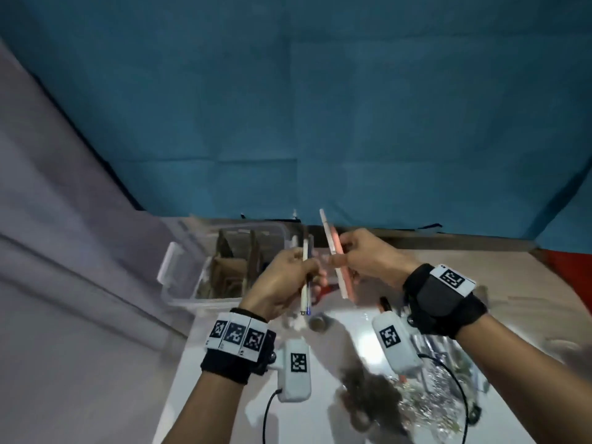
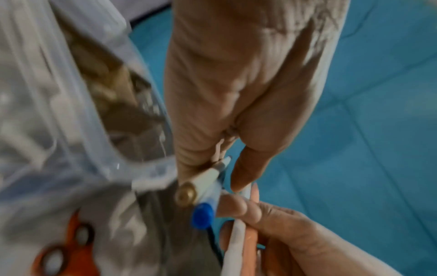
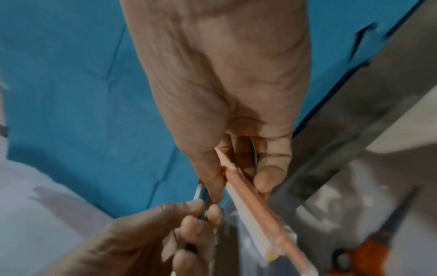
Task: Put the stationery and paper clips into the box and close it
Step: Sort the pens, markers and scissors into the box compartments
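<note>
My left hand grips a white pen and a blue-capped pen, upright, just right of the clear plastic box. In the left wrist view the blue cap and a brass pen end point at the camera. My right hand pinches an orange pen and a white pen, tilted, close beside the left hand's pens. In the right wrist view these two pens run out from its fingers. The box is open, with brown cardboard dividers inside. A pile of shiny paper clips lies on the white table.
Orange-handled scissors lie on the table below the hands. A black marker and a small round item lie near my wrists. A dark heap sits beside the clips. Blue cloth hangs behind; a grey surface is at left.
</note>
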